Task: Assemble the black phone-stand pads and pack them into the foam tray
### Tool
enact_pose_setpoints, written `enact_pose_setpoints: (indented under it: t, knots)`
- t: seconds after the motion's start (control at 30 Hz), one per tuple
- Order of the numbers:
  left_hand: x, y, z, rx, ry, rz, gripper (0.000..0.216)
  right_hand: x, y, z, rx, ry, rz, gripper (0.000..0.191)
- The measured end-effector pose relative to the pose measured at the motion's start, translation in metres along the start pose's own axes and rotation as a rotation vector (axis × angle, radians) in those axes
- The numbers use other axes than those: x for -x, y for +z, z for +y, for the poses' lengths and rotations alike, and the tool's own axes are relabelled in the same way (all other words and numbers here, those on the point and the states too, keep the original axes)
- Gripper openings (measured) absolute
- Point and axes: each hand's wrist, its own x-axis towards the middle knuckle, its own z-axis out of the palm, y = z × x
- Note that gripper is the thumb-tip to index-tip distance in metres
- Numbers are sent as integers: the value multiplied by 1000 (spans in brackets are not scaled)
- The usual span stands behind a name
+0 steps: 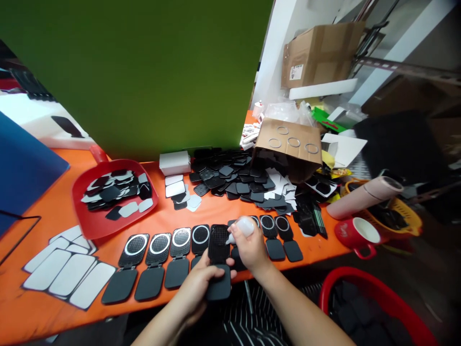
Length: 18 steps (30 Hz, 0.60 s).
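My left hand (196, 288) grips a black hinged plastic part (219, 262) by its lower flap, held just above the near edge of the orange table (46, 307). My right hand (250, 247) is closed round a small white squeeze bottle (242, 227), its nozzle tipped down-left onto the upper meshed panel of that part. A row of several similar black parts with silver rings (159, 254) lies open on the table to either side of my hands.
A red tray (97, 223) of black and white pieces sits at the left, white backing sheets (68, 276) near the front left. A black parts pile (234, 180), a tipped cardboard box (288, 144), a red mug (358, 235), a yellow basket (403, 216) and a red bin (370, 302) stand at right.
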Motion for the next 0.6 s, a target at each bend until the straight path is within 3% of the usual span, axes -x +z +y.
enact_pose_setpoints:
  t: [0.23,0.4,0.5,0.6]
  knots:
    - [-5,1,-1,15,-33,-16,53,-3,-7,5,-80,35,90,17]
    - [-7,3,0,10,-44,-5,54,-15,-15,15,-475,283,168,24]
    - [-6,4,2,-6,-66,17,53,-22,-34,27,-729,444,189,22]
    - [-8,3,5,-21,-96,84,55,-28,-74,45,-842,552,153,18]
